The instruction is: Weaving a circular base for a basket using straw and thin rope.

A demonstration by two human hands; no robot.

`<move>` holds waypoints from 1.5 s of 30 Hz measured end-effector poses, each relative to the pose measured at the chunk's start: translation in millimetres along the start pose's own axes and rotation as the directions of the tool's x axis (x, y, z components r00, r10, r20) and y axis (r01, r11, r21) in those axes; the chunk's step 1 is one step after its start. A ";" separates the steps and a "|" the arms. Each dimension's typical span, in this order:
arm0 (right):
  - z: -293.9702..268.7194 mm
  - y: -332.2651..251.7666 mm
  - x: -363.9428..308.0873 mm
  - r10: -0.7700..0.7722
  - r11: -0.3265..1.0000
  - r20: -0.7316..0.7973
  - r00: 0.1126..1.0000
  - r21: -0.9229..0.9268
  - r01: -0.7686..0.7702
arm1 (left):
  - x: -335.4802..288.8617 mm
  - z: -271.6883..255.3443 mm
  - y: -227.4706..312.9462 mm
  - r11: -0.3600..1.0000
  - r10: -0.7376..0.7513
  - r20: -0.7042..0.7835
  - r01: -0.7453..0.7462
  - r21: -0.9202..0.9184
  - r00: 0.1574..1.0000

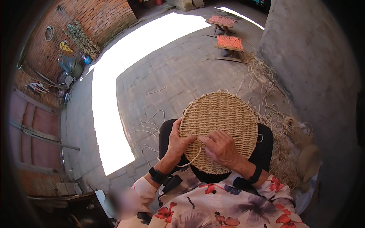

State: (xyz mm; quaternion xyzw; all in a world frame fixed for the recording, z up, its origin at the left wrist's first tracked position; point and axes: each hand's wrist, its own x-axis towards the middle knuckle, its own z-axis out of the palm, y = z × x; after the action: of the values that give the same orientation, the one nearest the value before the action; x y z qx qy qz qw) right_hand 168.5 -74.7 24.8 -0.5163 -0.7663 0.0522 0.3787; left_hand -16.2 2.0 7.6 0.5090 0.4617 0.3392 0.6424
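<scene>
A round, flat mat woven from straw-coloured cord lies across my dark-clothed knees. My left hand grips its left rim, with the thumb stretched over the top face and the other fingers partly hidden at the edge. On the lower middle of the weave rests my right hand, fingers curled in a pinch close to the left thumb tip. From that pinch a loose strand of cord curves down over the mat toward my left wrist. The mat's underside is out of sight.
A tangled heap of loose cord lies to my right by the grey wall. Two low stools with orange woven seats stand ahead. Stray strands trail on the paving at left. Brick wall and reddish door border the left.
</scene>
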 end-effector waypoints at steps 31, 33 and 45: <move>-5.0 -4.3 19.2 0.033 0.999 0.056 0.998 0.012 -0.034 | -40.3 -3.5 42.2 1.000 0.007 0.261 -0.008 0.004 0.965; -8.3 -1.2 15.5 0.046 0.998 0.040 0.998 0.047 -0.048 | -40.6 -3.0 43.3 0.999 0.028 0.252 -0.036 0.028 0.967; -15.2 4.3 17.5 0.078 0.984 0.048 0.996 0.154 -0.084 | -39.0 -5.6 42.5 0.997 0.037 0.274 -0.056 0.061 0.961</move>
State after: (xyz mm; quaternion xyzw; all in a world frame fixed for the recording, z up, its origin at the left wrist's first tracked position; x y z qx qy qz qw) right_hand 178.2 -62.9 42.8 -0.5146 -0.7460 0.1381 0.3995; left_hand -33.4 -20.7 58.1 0.5832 0.3681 0.2649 0.6740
